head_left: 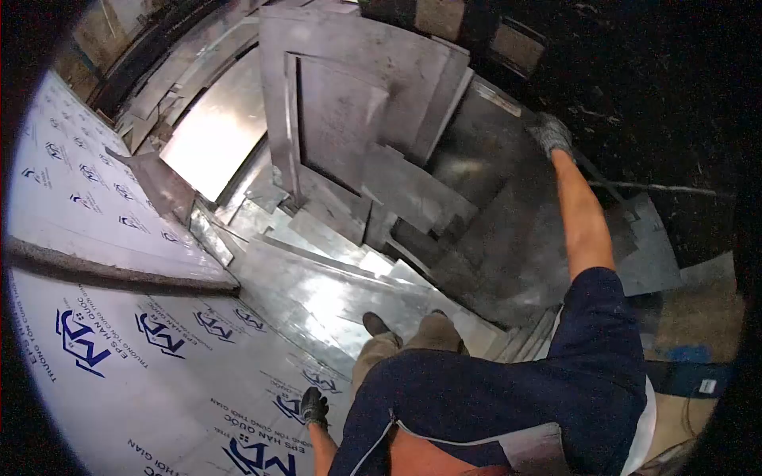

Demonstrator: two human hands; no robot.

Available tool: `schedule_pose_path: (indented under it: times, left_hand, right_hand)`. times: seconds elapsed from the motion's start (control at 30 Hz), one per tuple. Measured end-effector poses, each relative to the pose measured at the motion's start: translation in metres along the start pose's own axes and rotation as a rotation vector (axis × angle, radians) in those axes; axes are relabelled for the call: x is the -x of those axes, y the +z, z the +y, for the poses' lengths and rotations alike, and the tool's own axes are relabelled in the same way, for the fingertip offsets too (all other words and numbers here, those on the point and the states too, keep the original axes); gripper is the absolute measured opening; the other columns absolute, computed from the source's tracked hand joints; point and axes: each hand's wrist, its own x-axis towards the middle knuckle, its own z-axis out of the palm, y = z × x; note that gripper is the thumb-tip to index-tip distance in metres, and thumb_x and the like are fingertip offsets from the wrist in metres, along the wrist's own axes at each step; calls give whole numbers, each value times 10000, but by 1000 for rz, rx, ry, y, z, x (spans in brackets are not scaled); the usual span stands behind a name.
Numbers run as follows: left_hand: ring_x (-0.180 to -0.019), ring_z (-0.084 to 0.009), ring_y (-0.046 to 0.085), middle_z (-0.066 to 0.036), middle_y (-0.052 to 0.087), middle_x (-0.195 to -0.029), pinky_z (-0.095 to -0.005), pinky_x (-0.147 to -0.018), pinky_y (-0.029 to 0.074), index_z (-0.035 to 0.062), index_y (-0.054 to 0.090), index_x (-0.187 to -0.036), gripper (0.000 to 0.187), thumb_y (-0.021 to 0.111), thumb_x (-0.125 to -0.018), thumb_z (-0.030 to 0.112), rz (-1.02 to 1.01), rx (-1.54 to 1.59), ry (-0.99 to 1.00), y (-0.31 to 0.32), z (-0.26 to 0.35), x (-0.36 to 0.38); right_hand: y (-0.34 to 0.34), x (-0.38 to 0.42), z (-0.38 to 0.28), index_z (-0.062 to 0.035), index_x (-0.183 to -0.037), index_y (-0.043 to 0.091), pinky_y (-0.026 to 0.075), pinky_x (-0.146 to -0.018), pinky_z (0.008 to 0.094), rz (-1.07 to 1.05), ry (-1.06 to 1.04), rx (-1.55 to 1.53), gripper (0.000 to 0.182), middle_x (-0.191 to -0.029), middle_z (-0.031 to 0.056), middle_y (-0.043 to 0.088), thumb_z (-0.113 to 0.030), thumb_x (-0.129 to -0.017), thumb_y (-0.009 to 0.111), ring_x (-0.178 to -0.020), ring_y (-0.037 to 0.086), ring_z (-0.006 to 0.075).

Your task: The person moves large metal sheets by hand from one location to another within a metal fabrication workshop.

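My left hand, in a dark grey glove, is low in the view over a white film-covered panel with blue printing. Its fingers are slightly bent and apart, with nothing seen in them. Far out at the upper right, my right hand, in a grey knitted glove, has its fingers closed on the edge of a large dark metal sheet. Left of that sheet stands a tilted grey metal panel with a rectangular cut-out frame.
Loose metal offcuts overlap around my feet. At the left, another printed panel has a thick grey edge. A bright sheet lies behind. A brown board is at the right, near a thin rod.
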Motion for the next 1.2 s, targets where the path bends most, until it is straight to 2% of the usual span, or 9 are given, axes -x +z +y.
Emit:
schedule_pose_path:
  times: [0.1,0.17,0.2,0.37,0.47,0.6,0.7,1.0,1.2]
  left_hand:
    - [-900,-299,686,-106,676,-1123,-448,-554,465,84,613,-1194,430,675,-898,389,-21,-1251,981,-73,-9,-52]
    - [-899,-321,686,-113,678,-1111,-482,-567,473,75,621,-1170,390,641,-925,377,-155,-304,358,-77,-11,-65]
    - [-877,-321,681,-115,671,-1045,-485,-563,467,69,617,-1119,368,631,-926,382,-66,-279,353,-83,-10,-61]
    - [-870,-319,671,-127,657,-981,-509,-539,452,91,573,-1197,375,603,-942,365,-99,-1405,622,-87,22,-73]
    - [-866,-327,664,-114,660,-922,-519,-586,489,77,605,-1113,333,670,-894,320,204,171,-409,-42,30,-84]
    - [-866,-322,662,-114,661,-924,-514,-595,491,76,607,-1106,326,671,-892,314,183,205,-357,-19,73,-112]
    - [-867,-318,659,-114,661,-926,-510,-605,493,76,610,-1098,319,671,-889,308,159,207,-311,7,142,-158]
    - [-867,-304,653,-115,662,-931,-498,-633,499,74,617,-1077,297,672,-880,289,0,112,-115,95,402,-286]
    - [-868,-295,648,-116,662,-935,-490,-652,503,73,622,-1062,282,673,-874,277,-98,51,-41,129,495,-317]
  right_hand:
    - [20,0,7,-99,-1324,597,457,-996,466,167,-3,90,664,-1342,164,598,-597,-885,559,-1237,556,372]
    - [33,-6,0,-96,-1281,624,464,-972,464,315,108,56,638,-1305,183,613,-594,-888,560,-1198,579,383]
    - [20,2,-10,-100,-1270,632,465,-970,465,234,94,19,632,-1298,193,612,-598,-891,553,-1198,578,389]
    - [-3,27,-47,-106,-1293,617,461,-985,482,128,194,91,651,-1341,190,583,-606,-880,562,-1231,550,385]
    - [53,-55,3,-111,-1328,595,454,-1003,471,511,14,192,647,-1362,180,570,-593,-900,544,-1253,528,382]
    - [5,-54,-137,-98,-1342,588,452,-1010,439,673,-69,-123,601,-1349,182,580,-534,-931,549,-1248,530,375]
    - [-11,-82,-235,-109,-1338,590,416,-1075,465,443,-432,-657,552,-1368,188,566,-458,-912,638,-1288,503,376]
    - [-43,-172,-520,-111,-1436,480,383,-1115,428,442,-780,-346,638,-1440,176,506,-293,-867,701,-1324,478,353]
    - [-14,-271,-606,-131,-1393,523,458,-1033,443,233,-419,-97,712,-1318,190,600,-386,-764,738,-1217,573,358]
